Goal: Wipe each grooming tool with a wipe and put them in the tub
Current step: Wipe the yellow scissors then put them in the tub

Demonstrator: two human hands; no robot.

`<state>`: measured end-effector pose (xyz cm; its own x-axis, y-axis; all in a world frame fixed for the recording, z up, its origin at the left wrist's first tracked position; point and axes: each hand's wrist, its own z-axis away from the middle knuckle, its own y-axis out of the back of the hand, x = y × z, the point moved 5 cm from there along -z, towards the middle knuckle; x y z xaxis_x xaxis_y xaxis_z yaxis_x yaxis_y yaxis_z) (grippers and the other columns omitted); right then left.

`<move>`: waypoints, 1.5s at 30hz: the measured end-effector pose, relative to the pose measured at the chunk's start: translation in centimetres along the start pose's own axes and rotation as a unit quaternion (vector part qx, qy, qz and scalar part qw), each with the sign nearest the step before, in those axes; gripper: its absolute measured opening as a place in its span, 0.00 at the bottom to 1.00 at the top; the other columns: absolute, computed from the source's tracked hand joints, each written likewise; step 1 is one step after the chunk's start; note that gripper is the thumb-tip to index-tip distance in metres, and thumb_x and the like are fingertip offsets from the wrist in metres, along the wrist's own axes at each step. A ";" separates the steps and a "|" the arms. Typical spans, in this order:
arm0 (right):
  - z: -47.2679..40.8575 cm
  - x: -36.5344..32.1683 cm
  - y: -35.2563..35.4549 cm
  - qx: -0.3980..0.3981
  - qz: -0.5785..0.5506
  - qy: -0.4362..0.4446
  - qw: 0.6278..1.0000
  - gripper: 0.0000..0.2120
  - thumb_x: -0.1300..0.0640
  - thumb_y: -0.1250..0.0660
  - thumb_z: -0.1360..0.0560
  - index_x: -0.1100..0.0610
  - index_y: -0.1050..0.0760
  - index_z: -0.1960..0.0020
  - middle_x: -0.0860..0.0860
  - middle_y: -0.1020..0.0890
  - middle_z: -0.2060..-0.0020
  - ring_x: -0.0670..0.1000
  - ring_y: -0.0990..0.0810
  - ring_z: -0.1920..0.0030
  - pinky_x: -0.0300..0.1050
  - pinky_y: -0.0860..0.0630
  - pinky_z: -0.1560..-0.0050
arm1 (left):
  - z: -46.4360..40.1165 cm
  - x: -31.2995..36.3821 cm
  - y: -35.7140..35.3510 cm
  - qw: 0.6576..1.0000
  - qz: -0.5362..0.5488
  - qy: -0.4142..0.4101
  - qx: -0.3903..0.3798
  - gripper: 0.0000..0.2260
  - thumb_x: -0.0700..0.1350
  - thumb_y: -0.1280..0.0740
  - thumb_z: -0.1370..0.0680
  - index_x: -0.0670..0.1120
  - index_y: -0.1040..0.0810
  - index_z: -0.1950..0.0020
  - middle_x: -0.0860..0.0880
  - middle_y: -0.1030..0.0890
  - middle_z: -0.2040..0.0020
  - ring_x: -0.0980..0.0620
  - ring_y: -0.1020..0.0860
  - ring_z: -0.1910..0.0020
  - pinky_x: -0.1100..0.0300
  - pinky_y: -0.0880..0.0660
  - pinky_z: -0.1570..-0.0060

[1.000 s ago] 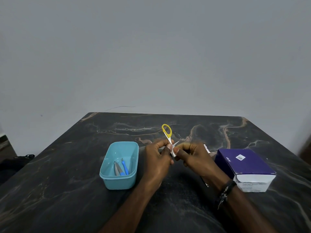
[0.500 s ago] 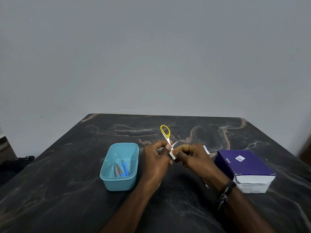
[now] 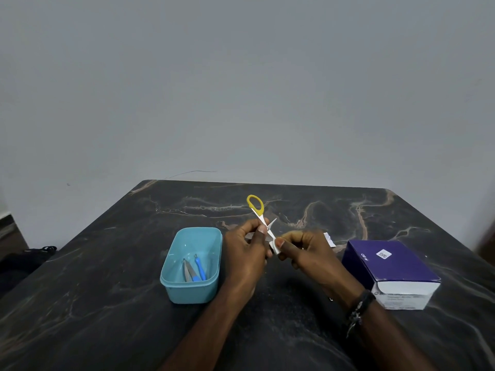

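Observation:
Small scissors with a yellow handle loop point up and away from me, above the middle of the dark marble table. My left hand pinches them at the shank. My right hand presses a small white wipe around the blades, which are mostly hidden by my fingers. To the left stands the light blue tub. Inside it lie metal tweezers and a blue-handled tool.
A purple and white box sits on the table to the right of my hands. A torn white wrapper lies just behind my right hand. A dark object lies on the floor off the left table edge.
The scissors have tilted slightly left while my right hand has slid the wipe a little lower along the blades. Both hands stay in the same place.

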<state>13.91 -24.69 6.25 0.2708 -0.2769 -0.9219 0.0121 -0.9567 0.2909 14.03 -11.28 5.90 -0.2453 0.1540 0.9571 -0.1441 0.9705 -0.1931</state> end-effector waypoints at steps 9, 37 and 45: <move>-0.3 0.3 1.5 0.112 -0.033 -0.011 0.993 0.07 0.62 0.32 0.24 0.57 0.17 0.58 0.53 0.19 0.70 0.41 0.24 0.71 0.31 0.30 0.70 | -0.3 -0.4 0.3 0.999 0.038 0.018 0.019 0.05 0.37 0.35 0.21 0.45 0.20 0.51 0.42 0.18 0.60 0.54 0.27 0.76 0.61 0.30 0.77; 0.1 -0.1 2.3 0.185 -0.082 -0.003 0.979 0.06 0.63 0.29 0.26 0.55 0.16 0.58 0.46 0.15 0.68 0.37 0.21 0.68 0.28 0.29 0.69 | 1.1 -0.1 -2.0 0.987 -0.057 0.008 -0.149 0.28 0.32 0.34 0.24 0.69 0.29 0.48 0.41 0.20 0.59 0.53 0.23 0.71 0.59 0.27 0.73; 0.3 0.2 1.9 0.183 -0.106 -0.035 0.977 0.08 0.63 0.31 0.25 0.54 0.18 0.61 0.46 0.17 0.69 0.37 0.21 0.68 0.33 0.26 0.66 | 1.1 -0.6 -2.0 0.984 -0.057 0.004 -0.166 0.28 0.31 0.36 0.24 0.63 0.32 0.38 0.46 0.22 0.62 0.52 0.23 0.70 0.58 0.27 0.72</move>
<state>13.73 -26.60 6.61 0.2338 -0.0617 -0.9703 -0.2877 -0.9577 -0.0085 13.43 -13.53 5.52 -0.2385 0.0416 0.9703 0.1517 0.9884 -0.0051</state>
